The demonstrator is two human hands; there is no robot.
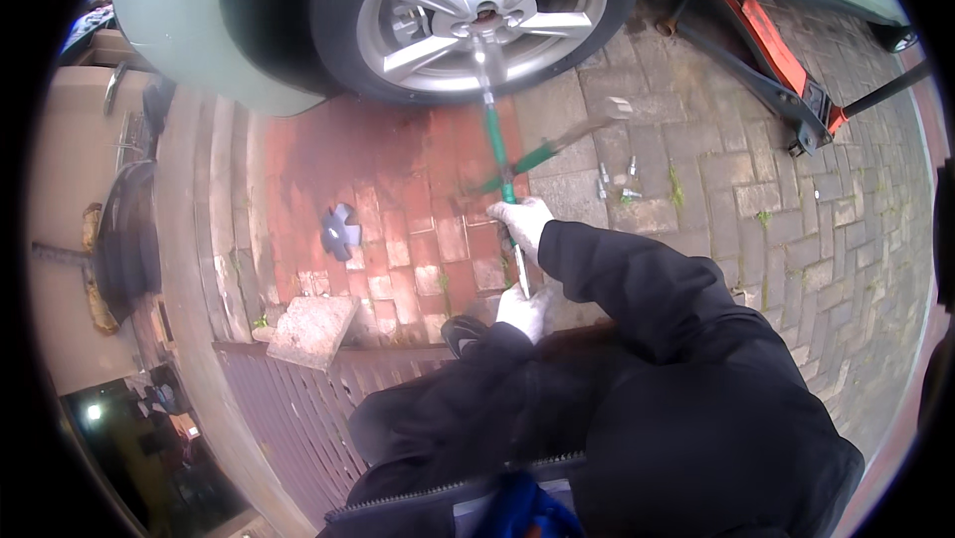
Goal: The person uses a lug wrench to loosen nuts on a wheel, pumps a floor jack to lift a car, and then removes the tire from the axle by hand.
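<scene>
A green cross-shaped lug wrench (495, 137) with metal ends reaches from my body to the car wheel (398, 60). Its far end meets the wheel near the hub, among the silver spokes; blur hides how it sits on the bolt. My right hand (524, 221), in a white glove, is closed on the shaft just below the wrench's crossing. Nearer to me, my left hand (524, 313), also gloved in white, grips the shaft's metal near end. The crossbar is smeared by motion. Several loose wheel bolts (603, 181) lie on the paving to the right.
A red and black floor jack (783, 66) stands by the pale green car (179, 31) at the right. On the red bricks lies a grey star-shaped wheel cap (341, 232). A stone slab (313, 329) rests by a slatted drain grate (288, 389).
</scene>
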